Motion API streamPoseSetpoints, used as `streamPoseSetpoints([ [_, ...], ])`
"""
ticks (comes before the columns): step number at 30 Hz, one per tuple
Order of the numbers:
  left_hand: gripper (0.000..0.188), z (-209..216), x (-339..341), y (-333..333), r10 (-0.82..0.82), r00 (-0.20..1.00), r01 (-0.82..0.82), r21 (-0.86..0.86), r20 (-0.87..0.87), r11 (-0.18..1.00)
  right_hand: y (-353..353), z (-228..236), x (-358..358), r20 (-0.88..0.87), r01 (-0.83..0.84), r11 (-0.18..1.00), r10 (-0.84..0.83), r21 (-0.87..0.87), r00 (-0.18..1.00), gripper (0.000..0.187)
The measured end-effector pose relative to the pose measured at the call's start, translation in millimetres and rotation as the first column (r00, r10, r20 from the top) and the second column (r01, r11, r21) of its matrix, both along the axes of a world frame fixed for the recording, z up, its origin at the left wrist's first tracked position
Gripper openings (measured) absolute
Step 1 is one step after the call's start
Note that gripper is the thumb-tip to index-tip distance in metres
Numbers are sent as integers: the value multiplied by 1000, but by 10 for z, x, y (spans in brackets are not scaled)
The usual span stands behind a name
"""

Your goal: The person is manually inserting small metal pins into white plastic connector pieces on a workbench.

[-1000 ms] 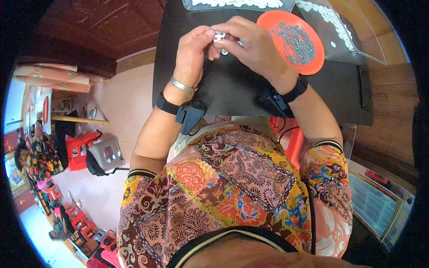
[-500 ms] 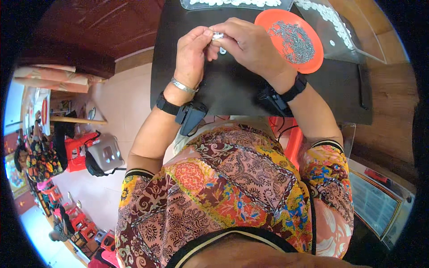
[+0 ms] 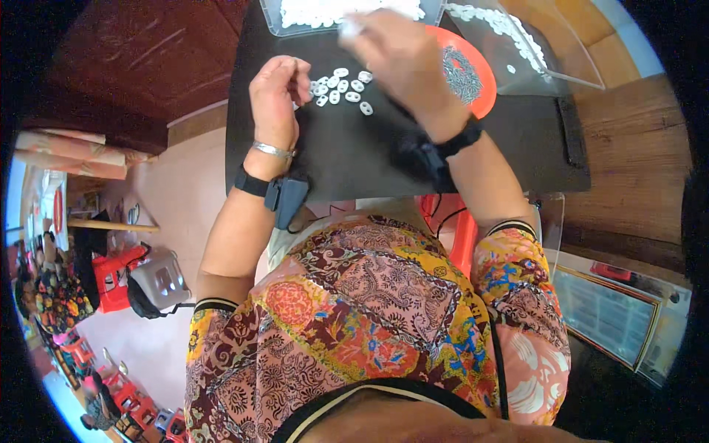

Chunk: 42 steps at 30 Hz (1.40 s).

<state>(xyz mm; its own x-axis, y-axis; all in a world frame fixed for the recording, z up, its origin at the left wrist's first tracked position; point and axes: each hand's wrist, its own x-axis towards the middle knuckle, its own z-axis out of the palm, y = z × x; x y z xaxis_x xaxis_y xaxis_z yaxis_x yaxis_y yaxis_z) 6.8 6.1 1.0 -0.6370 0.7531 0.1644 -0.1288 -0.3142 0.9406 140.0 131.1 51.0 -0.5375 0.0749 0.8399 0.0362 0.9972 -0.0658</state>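
Observation:
On the dark table, several small white oval plastic pieces with holes (image 3: 343, 86) lie in a loose group. My left hand (image 3: 273, 83) rests beside this group at its left, fingers curled inward. A bit of white shows under those fingers, but what they hold is hidden. Above the group, near the clear tub, my right hand (image 3: 395, 50) is raised and smeared by motion. At its fingertips is a white plastic piece (image 3: 350, 29), blurred. Just right of this hand sits an orange plate (image 3: 484, 74) holding many small grey metal pins or screws (image 3: 461, 76).
A clear plastic tub (image 3: 275, 28) of white pieces stands at the far edge. Right of it is a clear tray (image 3: 535, 107) with more white pieces. A dark thin object (image 3: 570, 133) lies at the table's right side. A grey stool (image 3: 159, 280) stands at left.
My hands were together around a white piece and have since parted. The right hand has moved toward the tub with a white piece. The group of pieces on the table is now uncovered.

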Motion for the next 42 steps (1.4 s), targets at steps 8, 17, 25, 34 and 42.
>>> streamPoseSetpoints([
  [8,18,8,-103,-8,122,991,-123,17,60,992,900,698,956,-217,436,824,-529,-360,820,18],
  [17,19,-80,-269,-19,231,972,-230,-33,31,973,533,203,321,298,204,928,-108,-313,948,18],
  [25,19,-136,-274,39,181,983,-179,-103,18,979,239,-419,-413,683,141,987,-50,-79,729,20],
  [34,19,-93,-260,9,199,978,-197,-37,68,980,31,-270,-358,695,17,988,98,-156,712,17],
  [42,18,-101,-250,17,156,985,-154,-35,79,988,-133,-506,-393,652,-39,999,46,-25,756,11],
])
